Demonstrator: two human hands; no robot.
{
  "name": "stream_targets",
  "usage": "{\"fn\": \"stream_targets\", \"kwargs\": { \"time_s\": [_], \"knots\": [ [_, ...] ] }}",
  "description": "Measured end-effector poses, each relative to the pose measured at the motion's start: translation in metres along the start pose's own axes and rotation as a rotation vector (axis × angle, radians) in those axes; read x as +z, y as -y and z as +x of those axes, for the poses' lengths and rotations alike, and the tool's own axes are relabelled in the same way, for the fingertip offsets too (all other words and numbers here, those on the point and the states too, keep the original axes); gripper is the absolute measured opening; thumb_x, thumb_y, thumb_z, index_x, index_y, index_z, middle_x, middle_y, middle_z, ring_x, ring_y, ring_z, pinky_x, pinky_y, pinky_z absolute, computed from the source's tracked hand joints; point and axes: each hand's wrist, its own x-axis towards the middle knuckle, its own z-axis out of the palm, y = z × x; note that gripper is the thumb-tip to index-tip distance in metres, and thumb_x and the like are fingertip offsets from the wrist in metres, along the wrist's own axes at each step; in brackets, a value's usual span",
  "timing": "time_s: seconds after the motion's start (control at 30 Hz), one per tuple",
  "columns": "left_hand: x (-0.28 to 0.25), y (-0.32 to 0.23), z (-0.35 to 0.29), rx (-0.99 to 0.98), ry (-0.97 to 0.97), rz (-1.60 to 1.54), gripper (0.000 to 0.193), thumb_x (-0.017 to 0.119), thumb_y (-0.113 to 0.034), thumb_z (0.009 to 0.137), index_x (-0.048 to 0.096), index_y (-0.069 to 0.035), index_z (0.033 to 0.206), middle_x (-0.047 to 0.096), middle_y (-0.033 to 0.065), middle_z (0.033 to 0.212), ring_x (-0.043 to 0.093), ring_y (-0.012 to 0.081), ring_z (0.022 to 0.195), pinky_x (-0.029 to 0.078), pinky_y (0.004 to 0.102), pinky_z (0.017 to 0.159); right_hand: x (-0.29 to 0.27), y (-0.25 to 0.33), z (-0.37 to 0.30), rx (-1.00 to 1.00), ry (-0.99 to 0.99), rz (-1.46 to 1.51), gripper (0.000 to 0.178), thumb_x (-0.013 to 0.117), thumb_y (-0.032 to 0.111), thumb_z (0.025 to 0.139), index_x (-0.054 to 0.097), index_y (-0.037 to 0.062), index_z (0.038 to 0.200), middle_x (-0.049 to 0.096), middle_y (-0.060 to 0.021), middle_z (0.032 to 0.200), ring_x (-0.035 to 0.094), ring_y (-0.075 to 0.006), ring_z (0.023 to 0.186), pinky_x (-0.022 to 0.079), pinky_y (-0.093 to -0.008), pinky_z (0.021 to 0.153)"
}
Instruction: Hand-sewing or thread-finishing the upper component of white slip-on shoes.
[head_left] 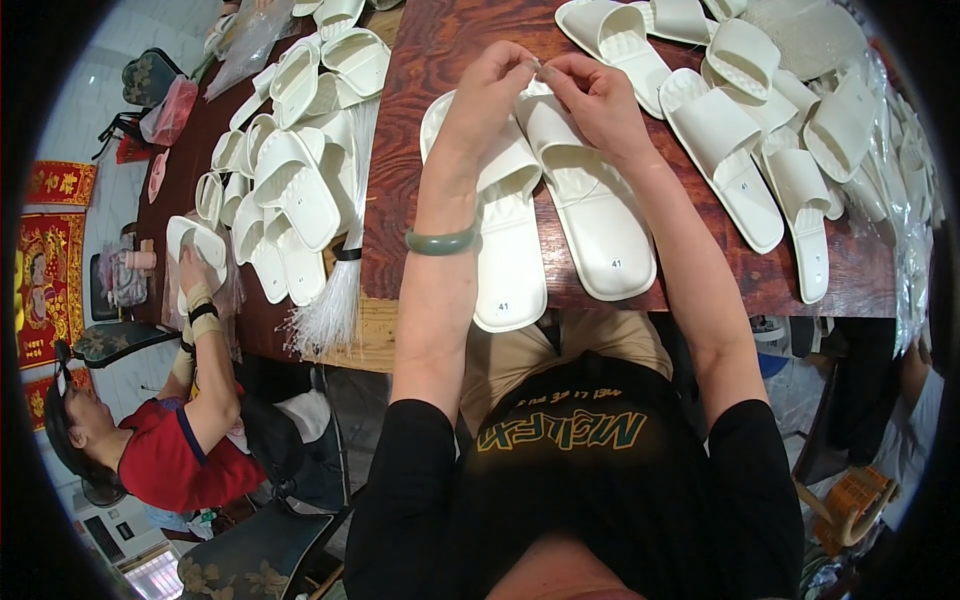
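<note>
Two white slippers lie side by side at the table's near edge, heels toward me: the left slipper (510,265) and the right slipper (603,245). My left hand (487,98) and my right hand (602,108) meet above the toe ends, fingertips pinched close together. What they pinch between them is too small to make out. My wrists and forearms cover part of both slipper straps. A green bangle (441,241) circles my left forearm.
White slippers (290,190) pile up on the left, beside a bundle of thin clear strands (335,300). More slippers (735,160) and clear plastic wrap (905,220) lie at right on the red-brown table (400,220). A co-worker in red (190,450) handles a slipper at far left.
</note>
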Motion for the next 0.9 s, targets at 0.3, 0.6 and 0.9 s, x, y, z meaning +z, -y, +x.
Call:
{"fn": "stream_targets", "kwargs": {
  "time_s": [0.3,0.6,0.9],
  "knots": [
    [0.002,-0.001,0.002,0.020,0.035,0.081,0.013,0.055,-0.014,0.088,0.059,-0.003,0.094,0.058,-0.0025,0.083,0.050,0.0039,0.076,0.039,0.0179,0.068,-0.002,-0.005,0.002,0.014,-0.131,-0.052,0.016,0.060,0.016,0.089,0.065,0.0008,0.094,0.055,0.0059,0.069,0.043,0.0000,0.059,0.033,-0.0159,0.050],
    [0.002,-0.004,-0.002,0.009,-0.010,0.054,0.014,0.057,-0.015,0.088,0.059,-0.004,0.095,0.058,-0.0028,0.083,0.050,0.0034,0.075,0.039,0.0177,0.067,-0.002,-0.002,0.001,0.025,-0.078,0.041,0.018,0.062,0.018,0.088,0.066,0.0009,0.091,0.053,0.0071,0.066,0.040,0.0009,0.056,0.030,-0.0160,0.048],
    [0.003,-0.001,0.000,0.048,-0.044,0.122,0.015,0.058,-0.014,0.085,0.060,-0.001,0.091,0.057,-0.0016,0.078,0.049,0.0058,0.071,0.039,0.0204,0.062,0.000,0.002,-0.001,0.031,-0.130,-0.007,0.021,0.063,0.019,0.084,0.067,-0.0011,0.086,0.061,-0.0005,0.065,0.050,-0.0044,0.058,0.040,-0.0208,0.053]
  ]
}}
